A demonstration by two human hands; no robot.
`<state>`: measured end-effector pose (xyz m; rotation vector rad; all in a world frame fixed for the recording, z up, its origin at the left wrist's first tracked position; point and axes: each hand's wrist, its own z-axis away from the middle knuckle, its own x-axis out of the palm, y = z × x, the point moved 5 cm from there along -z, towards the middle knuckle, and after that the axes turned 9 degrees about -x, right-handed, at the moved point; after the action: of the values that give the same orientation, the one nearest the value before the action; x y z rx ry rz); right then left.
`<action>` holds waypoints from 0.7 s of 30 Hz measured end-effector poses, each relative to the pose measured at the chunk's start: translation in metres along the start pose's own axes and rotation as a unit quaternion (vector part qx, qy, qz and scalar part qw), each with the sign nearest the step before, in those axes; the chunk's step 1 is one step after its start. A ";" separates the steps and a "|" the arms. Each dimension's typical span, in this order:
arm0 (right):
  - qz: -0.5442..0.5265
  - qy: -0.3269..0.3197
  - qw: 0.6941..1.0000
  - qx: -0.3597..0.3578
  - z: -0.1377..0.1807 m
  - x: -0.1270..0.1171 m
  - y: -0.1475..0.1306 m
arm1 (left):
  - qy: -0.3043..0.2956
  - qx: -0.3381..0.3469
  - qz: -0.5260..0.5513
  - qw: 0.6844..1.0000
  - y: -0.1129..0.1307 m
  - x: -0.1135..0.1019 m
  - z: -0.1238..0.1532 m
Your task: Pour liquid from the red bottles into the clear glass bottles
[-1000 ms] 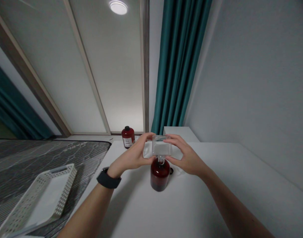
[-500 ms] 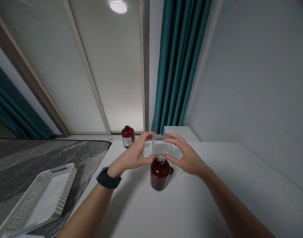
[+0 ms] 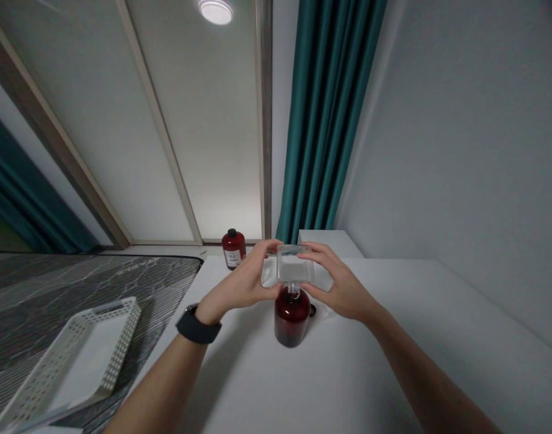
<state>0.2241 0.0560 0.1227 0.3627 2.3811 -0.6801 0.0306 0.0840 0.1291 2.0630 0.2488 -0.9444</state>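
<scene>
A clear glass bottle (image 3: 294, 265) is held upside down between my two hands, its neck pointing down at the mouth of a dark red bottle (image 3: 291, 319). My left hand (image 3: 249, 277) grips the clear bottle's left side, fingers at its base and thumb near its neck. From the right, my right hand (image 3: 337, 280) holds it the same way. The red bottle stands upright on the white table (image 3: 339, 374). Whether the clear neck sits inside the red bottle's opening or just on it, I cannot tell. A small black cap (image 3: 313, 310) lies right of the red bottle.
Another red bottle (image 3: 233, 248) with a white label and black cap stands at the table's far left. A white perforated basket (image 3: 117, 355) is at the lower left, beyond the table edge. A white box-like block (image 3: 332, 243), a teal curtain (image 3: 330, 120) and a wall lie behind.
</scene>
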 end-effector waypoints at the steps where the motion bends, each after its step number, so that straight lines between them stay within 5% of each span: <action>1: 0.001 -0.001 1.000 0.000 0.000 0.000 0.000 | 0.000 0.000 -0.001 1.000 0.000 0.000 0.000; 21: 0.007 -0.008 1.000 -0.006 0.000 0.000 -0.001 | 0.009 -0.006 0.005 1.000 -0.003 0.001 0.000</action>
<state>0.2236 0.0548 0.1232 0.3665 2.3645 -0.6603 0.0304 0.0856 0.1264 2.0606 0.2537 -0.9168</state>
